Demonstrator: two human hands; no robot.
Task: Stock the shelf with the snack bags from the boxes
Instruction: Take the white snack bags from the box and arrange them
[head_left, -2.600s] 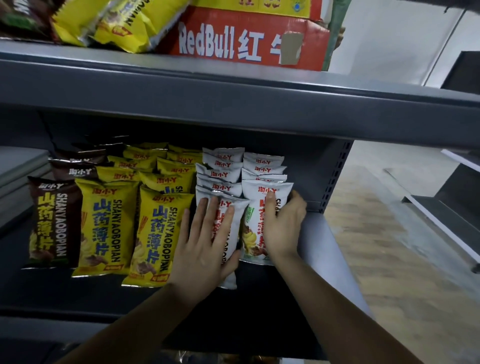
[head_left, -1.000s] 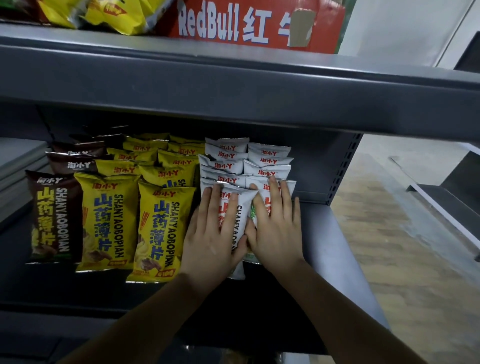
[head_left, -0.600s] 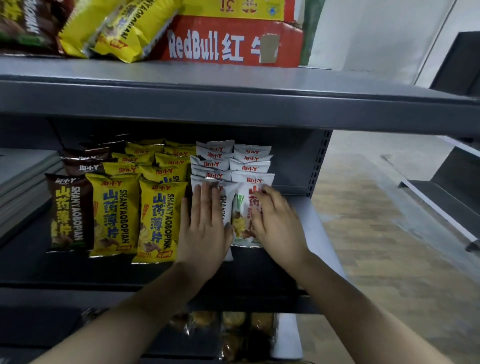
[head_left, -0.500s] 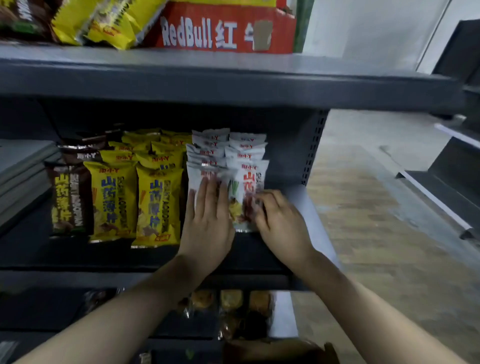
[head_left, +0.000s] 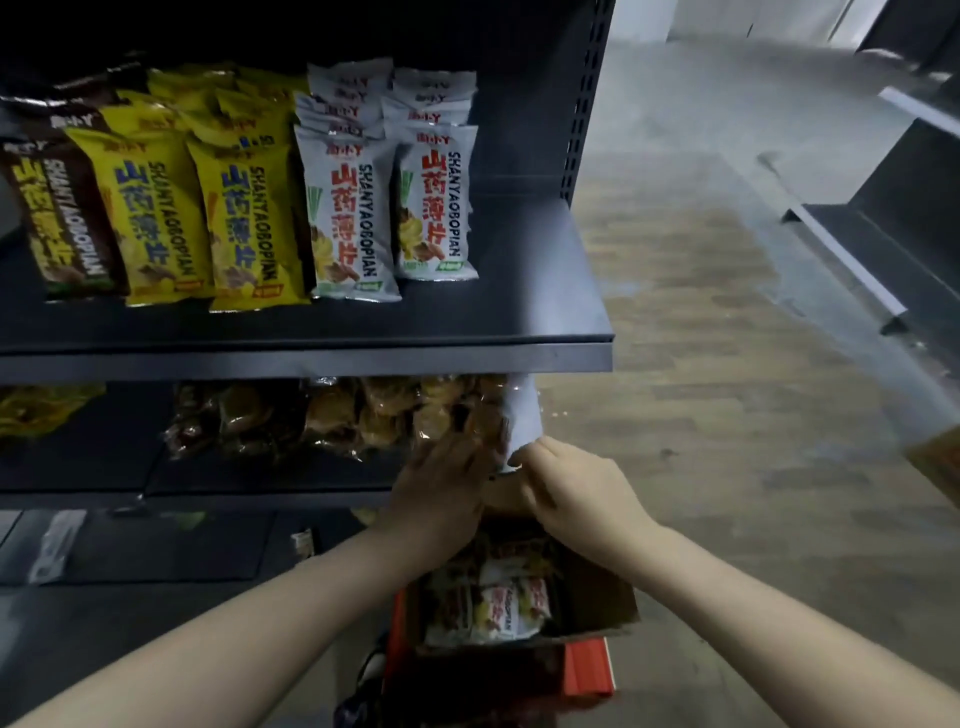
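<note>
A wood-pattern floor (head_left: 727, 364) runs past dark metal shelving. The shelf (head_left: 493, 312) carries snack bags lying flat in rows: a brown bag (head_left: 57, 208) at its left end, yellow bags (head_left: 156, 208) next, white snack bags (head_left: 348, 208) nearest its bare right end. Below the shelf, clear packs of pastries (head_left: 337, 415) fill the next level, and lower still an open cardboard box (head_left: 597, 597) holds more boxed bags (head_left: 488, 608) of the white kind. Both hands hover under the shelf's front edge, above the box. The left hand (head_left: 441, 493), blurred, reaches fingers outstretched against the clear packs, grasping nothing. The right hand (head_left: 576, 493) is curled at the lower end of a white strip (head_left: 523, 415) hanging under the shelf; whether it grips it cannot be told.
</note>
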